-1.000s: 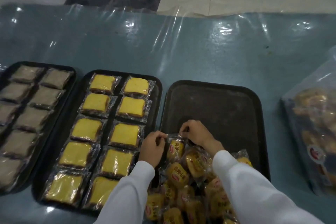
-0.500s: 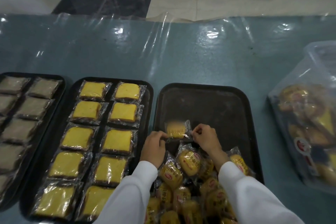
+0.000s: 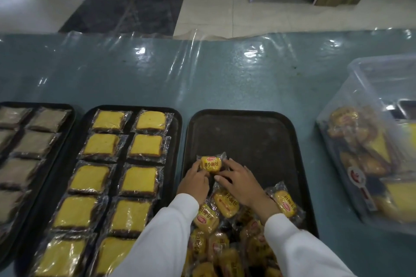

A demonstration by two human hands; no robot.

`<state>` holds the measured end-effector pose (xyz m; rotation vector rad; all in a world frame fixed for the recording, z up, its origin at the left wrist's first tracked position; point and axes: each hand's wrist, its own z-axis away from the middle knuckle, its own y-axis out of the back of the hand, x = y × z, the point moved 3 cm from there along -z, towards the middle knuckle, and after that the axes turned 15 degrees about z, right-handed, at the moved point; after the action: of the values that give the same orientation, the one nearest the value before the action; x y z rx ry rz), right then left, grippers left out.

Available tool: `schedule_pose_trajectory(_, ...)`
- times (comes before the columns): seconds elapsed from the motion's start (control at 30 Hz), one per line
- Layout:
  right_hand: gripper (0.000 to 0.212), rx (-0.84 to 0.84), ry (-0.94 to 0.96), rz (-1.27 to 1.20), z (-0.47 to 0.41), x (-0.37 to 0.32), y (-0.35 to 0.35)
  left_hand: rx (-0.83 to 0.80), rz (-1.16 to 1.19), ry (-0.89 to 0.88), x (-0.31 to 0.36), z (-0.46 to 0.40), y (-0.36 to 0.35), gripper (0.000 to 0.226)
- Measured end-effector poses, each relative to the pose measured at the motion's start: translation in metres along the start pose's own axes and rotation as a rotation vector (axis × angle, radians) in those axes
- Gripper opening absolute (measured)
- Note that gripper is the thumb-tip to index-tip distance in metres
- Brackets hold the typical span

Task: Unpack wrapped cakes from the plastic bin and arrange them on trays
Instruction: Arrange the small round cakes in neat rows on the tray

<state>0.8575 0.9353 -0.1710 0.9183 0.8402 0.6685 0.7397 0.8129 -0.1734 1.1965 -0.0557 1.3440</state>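
Note:
A small wrapped yellow cake lies face up on the dark right tray, near its left side. My left hand pinches the cake's left edge and my right hand touches its right edge, fingers spread. A heap of the same wrapped cakes covers the tray's near end, partly hidden by my white sleeves. The clear plastic bin stands at the right with more wrapped cakes inside.
The middle tray holds rows of wrapped yellow square cakes. The left tray holds wrapped brown ones. Clear plastic film covers the blue-green table. Beyond the table's far edge is tiled floor.
Both hands lifted one cake off the heap, carried it away from me and set it flat on the tray's bare part. The camera tilted up.

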Motion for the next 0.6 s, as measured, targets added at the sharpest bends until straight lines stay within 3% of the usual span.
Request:
schedule_pose_trajectory(0.1, 0.045, -0.053, -0.011, 0.002, -0.004, -0.001, -0.002, 0.011, -0.010, -0.005, 0.001, -0.011, 0.001, 0.037)
schedule_pose_trajectory(0.6, 0.044, 0.055, -0.052, 0.060, -0.079, 0.016, 0.017, 0.073, -0.016, -0.141, 0.018, -0.090, 0.020, 0.050)
